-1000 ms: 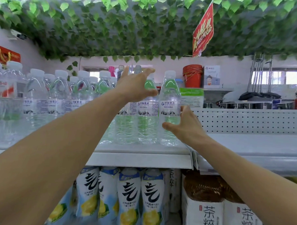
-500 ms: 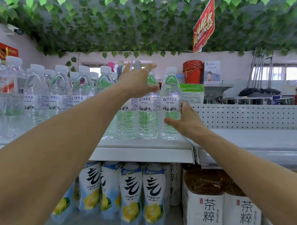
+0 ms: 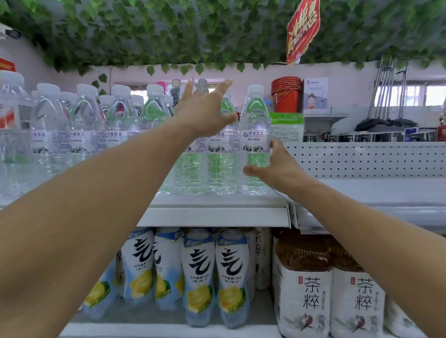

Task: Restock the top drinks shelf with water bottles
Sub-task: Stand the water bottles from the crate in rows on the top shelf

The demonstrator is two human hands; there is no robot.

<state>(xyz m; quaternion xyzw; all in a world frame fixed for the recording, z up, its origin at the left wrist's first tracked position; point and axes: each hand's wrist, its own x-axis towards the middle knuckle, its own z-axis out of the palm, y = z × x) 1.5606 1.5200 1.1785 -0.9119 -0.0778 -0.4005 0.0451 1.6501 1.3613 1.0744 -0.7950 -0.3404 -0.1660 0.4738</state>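
Observation:
Clear water bottles with white caps stand in rows on the white top shelf [image 3: 214,215]. At the right end of the front row stands one water bottle [image 3: 255,134]. My right hand [image 3: 278,166] grips its lower body, thumb in front and fingers round the far side. My left hand [image 3: 206,112] reaches over the neighbouring bottles [image 3: 222,153], fingers stretched out and spread. Its thumb touches the shoulder of the bottle just left of the end one. The tops of those bottles are hidden behind the hand.
More water bottles [image 3: 85,127] fill the shelf to the left. Right of the end bottle are a green box [image 3: 286,125], a perforated back panel [image 3: 370,160] and another shelf section [image 3: 382,193]. Lemon drinks [image 3: 199,275] and tea bottles [image 3: 306,287] stand below. Leaves hang overhead.
Both hands stay at the same bottles. My right thumb has come further round the front of the end bottle. The view has shifted slightly.

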